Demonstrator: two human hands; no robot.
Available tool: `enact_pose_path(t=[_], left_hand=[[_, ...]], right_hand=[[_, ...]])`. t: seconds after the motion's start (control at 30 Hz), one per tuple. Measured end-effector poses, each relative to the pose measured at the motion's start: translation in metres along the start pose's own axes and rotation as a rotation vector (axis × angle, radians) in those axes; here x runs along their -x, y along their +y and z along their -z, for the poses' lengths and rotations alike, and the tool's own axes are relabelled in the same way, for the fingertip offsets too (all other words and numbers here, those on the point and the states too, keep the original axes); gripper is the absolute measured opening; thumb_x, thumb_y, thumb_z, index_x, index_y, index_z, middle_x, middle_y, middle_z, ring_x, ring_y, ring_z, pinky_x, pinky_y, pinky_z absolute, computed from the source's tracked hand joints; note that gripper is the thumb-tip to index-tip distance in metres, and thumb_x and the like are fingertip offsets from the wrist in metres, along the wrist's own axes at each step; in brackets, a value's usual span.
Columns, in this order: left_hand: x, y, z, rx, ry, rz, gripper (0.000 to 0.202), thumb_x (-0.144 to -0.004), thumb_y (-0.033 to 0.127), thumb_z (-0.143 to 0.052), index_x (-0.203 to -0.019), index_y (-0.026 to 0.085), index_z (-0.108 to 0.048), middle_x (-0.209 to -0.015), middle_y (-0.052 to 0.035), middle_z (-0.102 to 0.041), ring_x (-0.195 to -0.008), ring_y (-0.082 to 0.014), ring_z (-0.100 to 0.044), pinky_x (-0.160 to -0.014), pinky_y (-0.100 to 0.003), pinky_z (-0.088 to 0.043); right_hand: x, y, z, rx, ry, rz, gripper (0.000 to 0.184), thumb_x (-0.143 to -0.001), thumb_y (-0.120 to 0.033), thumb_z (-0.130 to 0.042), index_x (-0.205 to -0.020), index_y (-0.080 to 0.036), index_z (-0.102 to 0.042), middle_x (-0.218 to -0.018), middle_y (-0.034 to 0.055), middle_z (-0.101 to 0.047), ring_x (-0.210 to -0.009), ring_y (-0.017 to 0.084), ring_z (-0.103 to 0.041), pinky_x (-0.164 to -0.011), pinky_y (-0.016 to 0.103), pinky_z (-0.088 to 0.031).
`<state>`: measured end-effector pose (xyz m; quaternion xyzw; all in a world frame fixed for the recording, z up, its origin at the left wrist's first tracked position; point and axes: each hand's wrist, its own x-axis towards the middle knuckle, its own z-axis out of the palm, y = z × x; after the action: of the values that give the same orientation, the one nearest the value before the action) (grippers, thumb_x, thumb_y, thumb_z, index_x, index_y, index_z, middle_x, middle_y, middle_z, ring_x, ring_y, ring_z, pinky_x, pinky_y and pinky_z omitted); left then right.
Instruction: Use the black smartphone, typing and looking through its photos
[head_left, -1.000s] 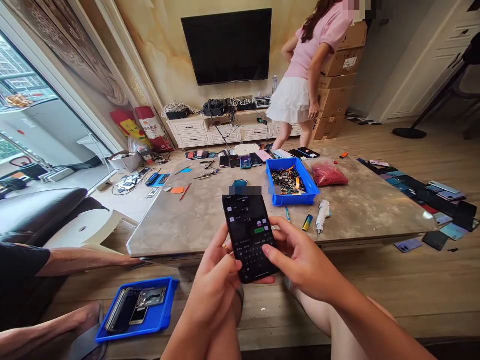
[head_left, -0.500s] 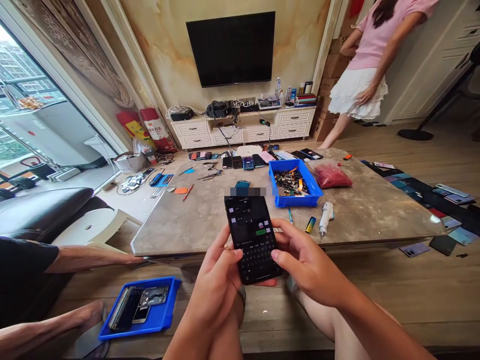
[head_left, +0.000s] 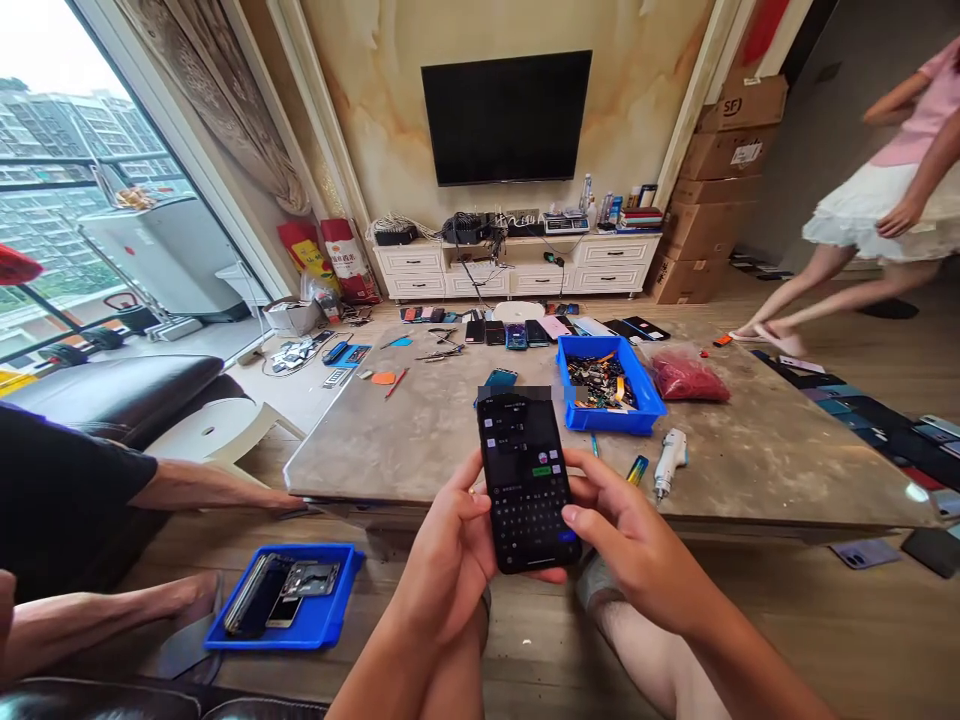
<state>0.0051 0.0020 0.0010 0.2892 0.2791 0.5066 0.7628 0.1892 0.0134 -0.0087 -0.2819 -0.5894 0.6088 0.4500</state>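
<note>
Between my two hands is a black smartphone (head_left: 528, 485), held upright, its screen lit with a dark chat page and a keyboard. My left hand (head_left: 450, 540) grips its left edge, the thumb near the keyboard. My right hand (head_left: 630, 530) wraps the right edge, with its thumb over the lower right keys. Just past the phone's top lies another teal phone (head_left: 501, 378), partly hidden. To the right of my hands a white electric screwdriver (head_left: 670, 462) and a yellow and dark cylinder (head_left: 637, 470) rest on the stone-look table (head_left: 420, 430).
A blue bin (head_left: 611, 420) of small parts stands beside a bag of red material (head_left: 688, 375). Several phones (head_left: 516, 334) line the table's far side. A blue tray (head_left: 319, 630) with phone parts is low at left, near a seated person (head_left: 67, 500). Another person (head_left: 892, 210) walks at right.
The view has shifted, so the table and phone appear farther right. My right thumb now lies over the lower right keys. The person in the white skirt has stepped to the right.
</note>
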Motion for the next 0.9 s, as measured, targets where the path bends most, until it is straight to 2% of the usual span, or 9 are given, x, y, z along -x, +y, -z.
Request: enact_pose_path(t=[0.27, 0.4, 0.53, 0.73, 0.9], left_hand=[[0.0017, -0.0009, 0.0025, -0.005, 0.043, -0.009, 0.067, -0.081, 0.009, -0.054, -0.146, 0.021, -0.043, -0.127, -0.0159, -0.066, -0.099, -0.0381, -0.069, -0.071, -0.065, -0.061], [0.0016, -0.002, 0.0051, -0.002, 0.015, -0.014, 0.074, -0.074, 0.004, -0.055, -0.144, 0.025, -0.047, -0.118, -0.0104, -0.068, -0.095, -0.0332, -0.07, -0.071, -0.062, -0.062], [0.0013, -0.0021, 0.0065, -0.024, 0.004, -0.02, 0.078, -0.072, 0.003, -0.057, -0.146, 0.026, -0.045, -0.117, -0.0098, -0.068, -0.095, -0.0329, -0.071, -0.072, -0.059, -0.064], [0.0033, -0.0008, 0.005, -0.055, 0.009, -0.025, 0.076, -0.075, 0.005, -0.057, -0.148, 0.024, -0.042, -0.12, -0.0123, -0.067, -0.096, -0.0337, -0.07, -0.074, -0.063, -0.062], [0.0026, -0.0009, 0.0051, -0.055, 0.031, -0.025, 0.077, -0.076, 0.005, -0.059, -0.148, 0.025, -0.042, -0.113, -0.0105, -0.068, -0.094, -0.0334, -0.07, -0.073, -0.065, -0.062]], right_hand=[[-0.0014, -0.0013, -0.0004, 0.011, -0.011, 0.003, 0.035, -0.103, -0.02, -0.047, -0.137, -0.026, -0.051, -0.13, 0.0008, -0.066, -0.118, 0.011, -0.061, -0.098, 0.019, -0.049], [0.0001, 0.0003, 0.0005, 0.025, 0.014, -0.01, 0.037, -0.103, -0.02, -0.047, -0.14, -0.026, -0.048, -0.131, 0.0017, -0.065, -0.122, 0.012, -0.06, -0.099, 0.02, -0.05], [-0.0007, 0.0011, -0.0006, 0.039, 0.014, -0.019, 0.036, -0.103, -0.02, -0.048, -0.139, -0.023, -0.049, -0.131, 0.004, -0.064, -0.12, 0.016, -0.061, -0.098, 0.024, -0.051], [-0.0028, -0.0012, -0.0029, 0.014, 0.011, -0.043, 0.037, -0.102, -0.02, -0.047, -0.139, -0.02, -0.047, -0.129, 0.0067, -0.065, -0.117, 0.018, -0.063, -0.096, 0.028, -0.052], [-0.0019, -0.0022, -0.0022, 0.012, 0.014, -0.039, 0.036, -0.102, -0.02, -0.047, -0.139, -0.021, -0.048, -0.128, 0.0061, -0.066, -0.116, 0.017, -0.063, -0.096, 0.027, -0.052]])
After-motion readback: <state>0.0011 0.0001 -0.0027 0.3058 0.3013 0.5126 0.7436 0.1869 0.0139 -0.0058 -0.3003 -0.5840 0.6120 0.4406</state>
